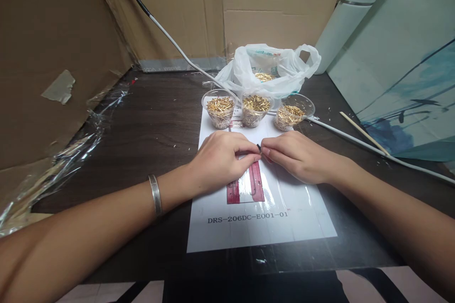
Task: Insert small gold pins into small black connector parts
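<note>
My left hand (227,156) pinches a small black piece (259,148) between thumb and forefinger. Against it, my right hand (296,155) has its fingertips closed, meeting the left fingertips; what lies inside them is too small to make out. Both hands are above a white printed sheet (220,232) with a red picture and the text DRS-206DC-E001-01. Just beyond the hands stand three clear plastic cups holding many small gold-coloured metal pins: a left cup (220,120), a middle cup (253,118) and a right cup (283,124), which leans.
Behind the cups lies a white plastic bag (241,68) with more gold pins inside. A white cable (177,49) crosses the dark table (152,118). A thin wooden stick (364,133) and a white bottle (341,28) are at the right. Cardboard walls (177,14) enclose the back and left.
</note>
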